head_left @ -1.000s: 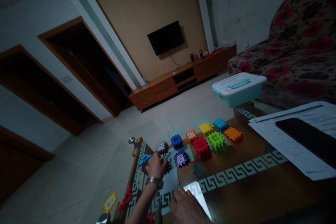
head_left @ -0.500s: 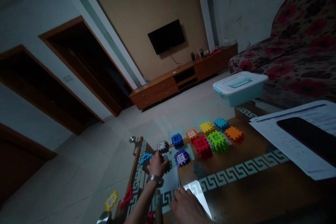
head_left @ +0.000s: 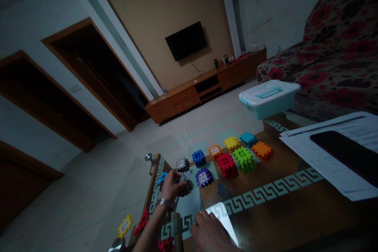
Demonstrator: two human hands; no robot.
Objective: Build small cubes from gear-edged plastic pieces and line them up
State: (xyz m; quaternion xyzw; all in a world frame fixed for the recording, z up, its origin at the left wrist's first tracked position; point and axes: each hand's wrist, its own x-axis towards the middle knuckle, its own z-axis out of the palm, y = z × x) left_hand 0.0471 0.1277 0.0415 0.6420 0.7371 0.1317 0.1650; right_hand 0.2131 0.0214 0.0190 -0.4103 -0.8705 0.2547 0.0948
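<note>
My left hand (head_left: 171, 188) is at the grey toothed block (head_left: 186, 189), a stack of plates on the table's left part. Its fingers are curled, with the thumb on the near side of the block; the hand hides part of it. My right hand (head_left: 210, 231) rests on the near side of the table, fingers loosely bent and holding nothing. Close by are another grey block (head_left: 182, 164), a purple block (head_left: 204, 177) and a dark blue block (head_left: 199, 158). A light blue piece (head_left: 162, 178) is partly hidden behind my left hand.
Farther right stand red (head_left: 227, 165), lime green (head_left: 243, 159) and orange (head_left: 262, 152) blocks. Papers (head_left: 330, 165) with a black phone (head_left: 344, 153) lie right. A lidded box (head_left: 270, 98) stands behind. Yellow (head_left: 125, 226) and red (head_left: 142, 221) pieces are at the left edge.
My left hand has shifted slightly left and its wrist has turned, so more of the grey block shows. My right hand stays in place.
</note>
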